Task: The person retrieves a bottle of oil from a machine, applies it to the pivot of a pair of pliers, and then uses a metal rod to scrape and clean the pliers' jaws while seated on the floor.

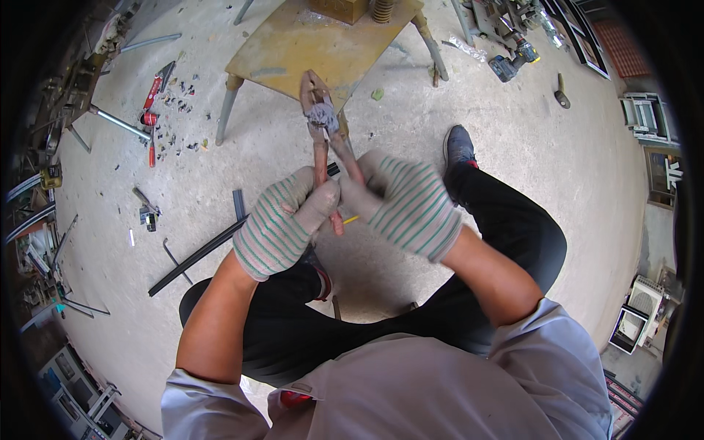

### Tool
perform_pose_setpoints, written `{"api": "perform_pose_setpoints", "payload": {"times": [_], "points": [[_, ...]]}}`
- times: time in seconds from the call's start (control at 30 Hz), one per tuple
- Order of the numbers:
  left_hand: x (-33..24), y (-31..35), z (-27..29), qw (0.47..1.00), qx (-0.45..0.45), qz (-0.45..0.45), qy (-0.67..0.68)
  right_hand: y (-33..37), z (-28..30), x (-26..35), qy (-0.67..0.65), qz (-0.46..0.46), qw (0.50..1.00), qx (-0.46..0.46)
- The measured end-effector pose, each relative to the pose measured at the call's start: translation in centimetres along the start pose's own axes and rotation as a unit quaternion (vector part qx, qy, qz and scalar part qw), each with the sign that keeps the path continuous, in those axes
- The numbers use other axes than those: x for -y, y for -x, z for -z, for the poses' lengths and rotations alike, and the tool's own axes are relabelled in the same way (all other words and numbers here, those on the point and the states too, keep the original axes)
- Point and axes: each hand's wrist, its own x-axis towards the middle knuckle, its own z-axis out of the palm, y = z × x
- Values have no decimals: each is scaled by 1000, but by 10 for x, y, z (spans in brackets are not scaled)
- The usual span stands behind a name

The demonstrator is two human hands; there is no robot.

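I hold a pair of worn pliers [313,82] out in front of me, jaws pointing away. Their reddish handles are spread somewhat apart, and a grey-blue crumpled patch covers the pivot; what it is I cannot make out. My left hand [275,224], in a pale glove with green stripes, is closed around the left handle. On the right handle, my right hand [411,205] grips in a matching glove, slightly blurred. Both thumbs come close together between the handles. A reddish handle end shows below the left thumb, beside a small yellow strip [351,219].
Ahead stands a low yellowish table [293,44] with a box [339,9] and a coil spring [383,10]. Black bars [198,255] lie by my left foot. Red-handled tools [152,99] and scraps are farther left. A cordless drill [517,59] and a hammer [562,95] lie right.
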Motion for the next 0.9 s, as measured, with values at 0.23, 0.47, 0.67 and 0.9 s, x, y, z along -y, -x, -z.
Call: {"api": "perform_pose_setpoints", "payload": {"times": [0.23, 0.47, 0.67, 0.9], "points": [[-1, 5, 3, 999, -1, 40, 18, -8, 21, 3, 31, -20, 999, -6], [6, 6, 2, 999, 10, 50, 19, -6, 26, 6, -16, -57, 997, 40], [4, 0, -4, 998, 12, 21, 51, 8, -2, -1, -111, -34, 991, 66], [5, 5, 0, 998, 9, 37, 57, -2, 20, -4, -149, -60, 986, 36]]}}
